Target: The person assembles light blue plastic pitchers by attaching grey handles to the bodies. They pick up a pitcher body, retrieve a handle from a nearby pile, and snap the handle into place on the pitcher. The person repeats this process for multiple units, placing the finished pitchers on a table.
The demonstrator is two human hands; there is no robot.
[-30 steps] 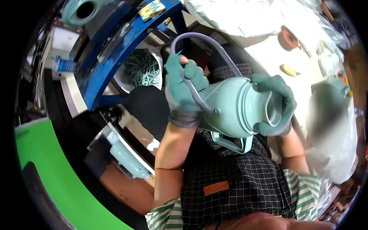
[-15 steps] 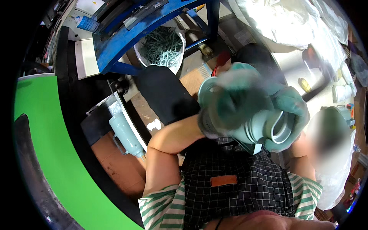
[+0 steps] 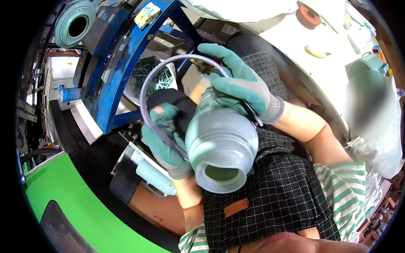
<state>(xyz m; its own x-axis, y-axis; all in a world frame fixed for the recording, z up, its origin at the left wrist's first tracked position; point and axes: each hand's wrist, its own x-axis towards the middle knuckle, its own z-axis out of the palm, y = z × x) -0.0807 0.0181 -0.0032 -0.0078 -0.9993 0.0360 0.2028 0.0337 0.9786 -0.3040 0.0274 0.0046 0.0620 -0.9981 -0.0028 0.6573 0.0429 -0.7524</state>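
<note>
A pale green thermos jug [image 3: 221, 133] is tilted in front of my apron, its wide mouth facing me. A thin purple-grey bail handle [image 3: 145, 86] arches to its left. My left hand [image 3: 164, 139], in a green-and-grey glove, is closed on the left part of this handle beside the jug's neck; one fingertip shows through the glove. On the jug's far right side, my right hand [image 3: 244, 82], gloved alike, grips the handle's other part between its fingers, close against the jug. The right palm side is hidden.
A blue metal frame [image 3: 139, 46] stands at the far left, with a pale green jug part [image 3: 75, 25] near it. Behind my left hand is a bag of thin green pieces [image 3: 156, 76]. A pale mug-like jug [image 3: 156, 177] lies lower left. A white table [image 3: 291, 40] extends right.
The jug has moved left and turned, its mouth now facing me. The handle, blurred at the right before, now arches left. My hands have moved apart around the jug, and the view has shifted.
</note>
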